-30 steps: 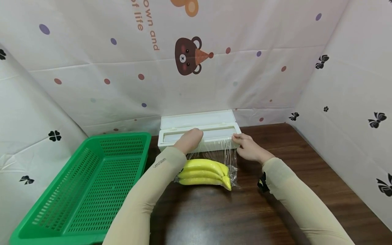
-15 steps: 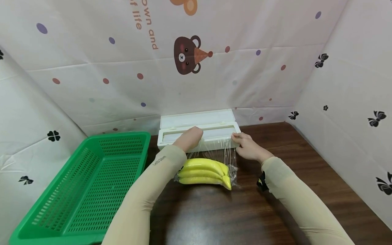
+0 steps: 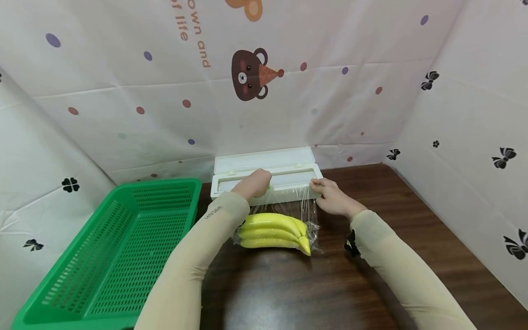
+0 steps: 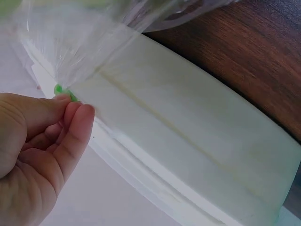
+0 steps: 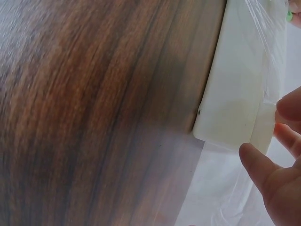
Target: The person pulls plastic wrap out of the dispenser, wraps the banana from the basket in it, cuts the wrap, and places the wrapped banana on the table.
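Observation:
A white cling film dispenser box (image 3: 284, 195) stands at the back of the table, its lid (image 3: 264, 159) raised. Clear film (image 3: 303, 206) stretches from its front edge down to a wrapped bunch of yellow bananas (image 3: 274, 231). My left hand (image 3: 253, 184) is at the box's front top edge, left of its middle. In the left wrist view its thumb and fingertips pinch a small green slide cutter (image 4: 66, 92), with film bunched beside it. My right hand (image 3: 335, 198) grips the box's right front corner, fingers on the top edge and thumb lower on the front.
A green perforated plastic basket (image 3: 191, 220) stands to the left, close to my left forearm. The dark wooden table (image 3: 288, 293) stretches in front of the bananas. Patterned white cloth (image 3: 165, 123) hangs right behind the box and along both sides.
A bit of green from the slide cutter now shows beside my left hand, which has shifted very slightly. My right hand, the box and the bananas keep their places; the head view drifts a little.

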The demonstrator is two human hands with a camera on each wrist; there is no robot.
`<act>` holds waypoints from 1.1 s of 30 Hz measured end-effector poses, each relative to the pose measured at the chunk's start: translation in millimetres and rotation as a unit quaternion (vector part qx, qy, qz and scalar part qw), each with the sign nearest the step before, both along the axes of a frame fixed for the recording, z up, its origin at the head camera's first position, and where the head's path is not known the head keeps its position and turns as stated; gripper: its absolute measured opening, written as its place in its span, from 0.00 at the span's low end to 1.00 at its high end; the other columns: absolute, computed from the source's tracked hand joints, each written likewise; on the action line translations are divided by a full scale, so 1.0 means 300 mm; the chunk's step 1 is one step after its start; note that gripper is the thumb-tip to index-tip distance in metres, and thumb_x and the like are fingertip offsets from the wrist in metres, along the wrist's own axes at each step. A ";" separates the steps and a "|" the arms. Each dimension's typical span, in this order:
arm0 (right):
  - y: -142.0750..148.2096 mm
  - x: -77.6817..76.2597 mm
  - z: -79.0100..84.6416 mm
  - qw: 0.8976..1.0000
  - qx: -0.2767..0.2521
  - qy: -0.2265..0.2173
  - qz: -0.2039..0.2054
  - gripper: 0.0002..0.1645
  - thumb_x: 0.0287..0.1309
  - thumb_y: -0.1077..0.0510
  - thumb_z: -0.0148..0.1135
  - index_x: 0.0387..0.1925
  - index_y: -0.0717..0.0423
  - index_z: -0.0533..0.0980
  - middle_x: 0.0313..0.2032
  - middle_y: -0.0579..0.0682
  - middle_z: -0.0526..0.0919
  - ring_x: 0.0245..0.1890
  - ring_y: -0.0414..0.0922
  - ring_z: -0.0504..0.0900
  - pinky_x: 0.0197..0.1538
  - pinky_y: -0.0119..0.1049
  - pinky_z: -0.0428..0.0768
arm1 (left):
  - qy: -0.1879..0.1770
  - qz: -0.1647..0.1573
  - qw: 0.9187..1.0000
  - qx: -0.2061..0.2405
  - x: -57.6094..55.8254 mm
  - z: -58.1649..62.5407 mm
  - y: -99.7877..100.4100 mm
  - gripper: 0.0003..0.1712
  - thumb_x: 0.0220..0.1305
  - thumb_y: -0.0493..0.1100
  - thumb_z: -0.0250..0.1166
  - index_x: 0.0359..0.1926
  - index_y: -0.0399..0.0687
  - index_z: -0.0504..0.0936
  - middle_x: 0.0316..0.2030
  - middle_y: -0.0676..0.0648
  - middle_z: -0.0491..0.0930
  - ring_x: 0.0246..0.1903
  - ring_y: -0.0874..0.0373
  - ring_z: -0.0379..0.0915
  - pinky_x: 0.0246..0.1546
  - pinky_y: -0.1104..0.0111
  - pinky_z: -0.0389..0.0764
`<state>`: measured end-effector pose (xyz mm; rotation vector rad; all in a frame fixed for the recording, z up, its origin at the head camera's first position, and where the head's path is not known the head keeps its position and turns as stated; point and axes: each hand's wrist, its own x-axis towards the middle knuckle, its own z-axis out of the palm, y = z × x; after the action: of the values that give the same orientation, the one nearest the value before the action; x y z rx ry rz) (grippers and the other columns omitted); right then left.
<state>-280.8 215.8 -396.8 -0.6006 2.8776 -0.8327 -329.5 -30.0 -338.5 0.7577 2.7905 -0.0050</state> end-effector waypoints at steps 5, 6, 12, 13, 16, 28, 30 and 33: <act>0.001 0.003 0.004 1.000 -0.011 0.009 0.006 0.34 0.61 0.63 0.43 0.68 0.67 0.54 0.70 0.64 0.51 0.70 0.66 0.41 0.67 0.64 0.46 | -0.006 -0.004 1.000 -0.001 -0.002 0.013 0.001 0.20 0.66 0.27 0.46 0.19 0.49 0.61 0.16 0.52 0.53 0.19 0.60 0.49 0.28 0.69 0.68; 0.001 0.004 0.005 1.000 -0.011 0.010 0.006 0.34 0.61 0.63 0.43 0.68 0.68 0.54 0.70 0.64 0.51 0.70 0.67 0.41 0.67 0.65 0.46 | -0.006 -0.006 1.000 -0.002 -0.003 0.016 0.001 0.20 0.66 0.27 0.46 0.18 0.49 0.60 0.16 0.52 0.53 0.19 0.60 0.49 0.28 0.69 0.68; -0.001 0.000 0.012 1.000 -0.002 -0.013 -0.006 0.34 0.62 0.63 0.43 0.69 0.64 0.52 0.72 0.60 0.50 0.72 0.64 0.39 0.69 0.63 0.44 | -0.019 -0.003 1.000 0.001 -0.007 0.033 0.004 0.20 0.66 0.27 0.45 0.18 0.49 0.61 0.15 0.52 0.53 0.18 0.60 0.49 0.27 0.69 0.68; -0.002 -0.001 0.012 1.000 0.000 -0.014 -0.006 0.34 0.62 0.63 0.43 0.70 0.64 0.52 0.72 0.60 0.49 0.72 0.64 0.38 0.69 0.63 0.44 | -0.022 -0.001 1.000 0.002 -0.008 0.035 0.004 0.20 0.67 0.28 0.44 0.18 0.49 0.61 0.15 0.52 0.53 0.17 0.60 0.48 0.27 0.69 0.68; -0.004 -0.002 0.010 1.000 0.001 -0.016 -0.008 0.34 0.63 0.63 0.43 0.70 0.64 0.52 0.72 0.60 0.50 0.72 0.64 0.38 0.69 0.63 0.45 | -0.025 0.005 1.000 0.005 -0.011 0.036 0.006 0.21 0.67 0.28 0.43 0.18 0.49 0.62 0.15 0.52 0.53 0.17 0.60 0.48 0.26 0.69 0.68; -0.008 0.009 0.011 1.000 0.003 0.000 -0.001 0.34 0.62 0.64 0.44 0.69 0.66 0.53 0.71 0.62 0.50 0.71 0.65 0.41 0.67 0.64 0.47 | -0.009 0.002 1.000 0.020 -0.019 0.013 0.005 0.22 0.67 0.28 0.43 0.17 0.50 0.61 0.14 0.52 0.52 0.16 0.60 0.47 0.25 0.70 0.68; -0.010 0.009 0.012 1.000 0.001 -0.002 -0.002 0.34 0.62 0.64 0.44 0.69 0.66 0.53 0.71 0.62 0.50 0.71 0.65 0.41 0.67 0.64 0.47 | -0.007 0.000 1.000 0.015 -0.019 0.013 0.006 0.22 0.67 0.28 0.44 0.17 0.50 0.62 0.14 0.52 0.53 0.17 0.60 0.48 0.25 0.70 0.68; -0.014 0.008 0.013 1.000 -0.002 0.002 -0.002 0.34 0.61 0.64 0.44 0.69 0.67 0.53 0.71 0.62 0.51 0.71 0.65 0.42 0.68 0.63 0.48 | -0.006 -0.003 1.000 0.014 -0.019 0.017 0.008 0.21 0.67 0.28 0.44 0.18 0.49 0.63 0.15 0.51 0.53 0.17 0.60 0.49 0.25 0.70 0.68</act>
<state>-278.3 211.6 -392.9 -0.5981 2.8819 -0.8385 -335.1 -27.6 -333.5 0.7692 2.7819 0.0364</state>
